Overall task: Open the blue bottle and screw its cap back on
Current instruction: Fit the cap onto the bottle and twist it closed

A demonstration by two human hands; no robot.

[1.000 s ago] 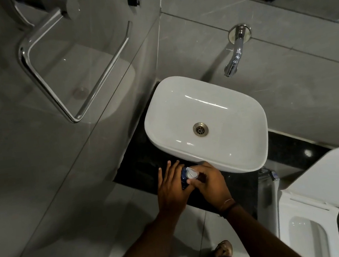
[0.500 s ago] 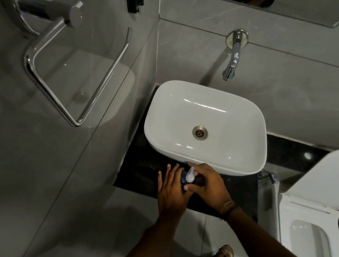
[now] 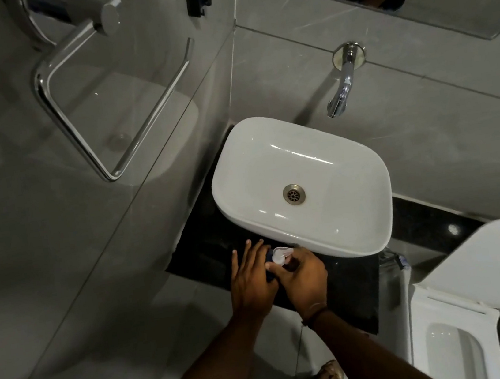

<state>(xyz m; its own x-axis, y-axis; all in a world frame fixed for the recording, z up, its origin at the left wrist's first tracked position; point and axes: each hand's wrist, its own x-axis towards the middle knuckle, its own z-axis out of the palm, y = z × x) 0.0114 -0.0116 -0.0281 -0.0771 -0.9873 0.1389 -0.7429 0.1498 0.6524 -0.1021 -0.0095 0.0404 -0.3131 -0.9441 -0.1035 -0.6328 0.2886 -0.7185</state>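
Blue bottle [image 3: 269, 263] upright on the black counter [image 3: 207, 259], just in front of the white basin's [image 3: 302, 182] near rim, toward that rim's left end. Only a sliver of blue visible between the two hands. On top of it, a pale translucent cap [image 3: 280, 255], a pump-like head, tilted toward the basin.

Left hand [image 3: 253, 280] laid flat against the bottle's left side, fingers straight and slightly spread, tips pointing toward the basin. Whether truly gripping or only steadying, impossible to tell. Right hand [image 3: 303, 278] curled in from the bottle's right side, thumb and fingertips pinching at the neck just under the cap; hand touching or very nearly touching the basin's front wall. Dark band [image 3: 316, 313] around the right wrist.

Round metal drain [image 3: 293, 194] in the middle of the basin. Behind the basin, on the grey tiled wall, a chrome tap [image 3: 344, 86] with its spout hanging over the back rim. Left of the basin, on the side wall, a chrome towel ring [image 3: 72, 124]. Right of the basin, a white toilet [image 3: 455, 337] with its lid [image 3: 493, 264] raised. Below the basin and counter, pale floor, and one foot [image 3: 329, 372] near the bottom edge.
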